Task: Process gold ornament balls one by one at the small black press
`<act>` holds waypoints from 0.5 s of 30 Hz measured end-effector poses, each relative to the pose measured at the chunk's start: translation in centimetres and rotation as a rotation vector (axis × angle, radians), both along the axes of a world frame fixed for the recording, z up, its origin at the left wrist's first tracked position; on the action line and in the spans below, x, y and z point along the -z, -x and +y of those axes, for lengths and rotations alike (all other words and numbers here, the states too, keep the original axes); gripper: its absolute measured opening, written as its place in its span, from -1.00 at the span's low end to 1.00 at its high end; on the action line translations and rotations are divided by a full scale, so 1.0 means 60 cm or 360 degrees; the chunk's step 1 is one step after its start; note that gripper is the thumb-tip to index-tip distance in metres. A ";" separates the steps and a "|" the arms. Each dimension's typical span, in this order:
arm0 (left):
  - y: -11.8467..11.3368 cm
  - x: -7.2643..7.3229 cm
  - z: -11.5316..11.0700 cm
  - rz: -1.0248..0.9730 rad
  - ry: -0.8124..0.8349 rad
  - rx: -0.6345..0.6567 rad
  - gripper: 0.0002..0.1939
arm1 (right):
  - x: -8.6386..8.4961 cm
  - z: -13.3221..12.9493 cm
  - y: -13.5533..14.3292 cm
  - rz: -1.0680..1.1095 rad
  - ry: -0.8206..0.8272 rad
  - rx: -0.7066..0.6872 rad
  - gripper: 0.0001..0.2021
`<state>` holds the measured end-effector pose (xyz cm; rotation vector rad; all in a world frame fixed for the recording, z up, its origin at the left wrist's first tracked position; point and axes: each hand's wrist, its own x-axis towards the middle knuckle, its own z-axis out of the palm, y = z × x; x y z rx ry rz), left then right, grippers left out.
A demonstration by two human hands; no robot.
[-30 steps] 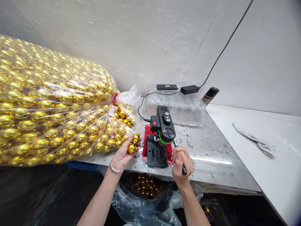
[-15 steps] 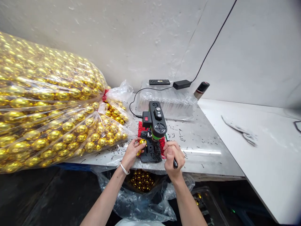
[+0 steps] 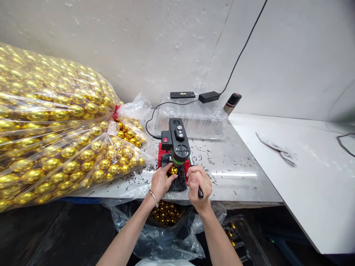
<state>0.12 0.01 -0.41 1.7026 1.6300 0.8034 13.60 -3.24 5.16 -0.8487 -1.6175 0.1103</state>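
Note:
My left hand (image 3: 163, 181) pinches a shiny gold ball (image 3: 173, 170) between thumb and fingers, under the front end of a small black bench press machine (image 3: 180, 142). Closed around the black-ended lever handle (image 3: 200, 192) on the machine's right side is my right hand (image 3: 200, 183). The machine stands on a black base (image 3: 181, 181) strewn with dark shavings, over a red mat (image 3: 161, 150). Its red switch (image 3: 165, 139) faces up. The point where ball and machine head meet is partly hidden by the head.
Big clear bags of gold balls (image 3: 58, 133) fill the left. Behind the machine lies a clear plastic tray (image 3: 194, 118) with a power adapter (image 3: 209, 96) and black phone (image 3: 182, 95). A can (image 3: 232, 103) leans beside it. Below hangs an open bag of gold balls (image 3: 166, 212).
My left hand has carried the gold ball rightward, from beside the base to under the machine's head. My right hand stays on the lever. The view has shifted slightly.

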 end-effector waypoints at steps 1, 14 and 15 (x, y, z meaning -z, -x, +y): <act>-0.001 0.000 -0.001 0.0014 -0.0040 0.0005 -0.64 | -0.001 0.000 0.000 -0.0006 0.0001 0.0003 -0.74; 0.002 -0.001 0.001 -0.0587 0.0083 -0.0086 -0.77 | 0.048 0.000 -0.002 -0.0016 -0.0045 -0.0027 -0.76; 0.002 -0.003 0.000 -0.0557 0.0070 -0.0081 -0.78 | 0.053 0.002 -0.002 -0.0021 -0.0064 -0.0018 -0.75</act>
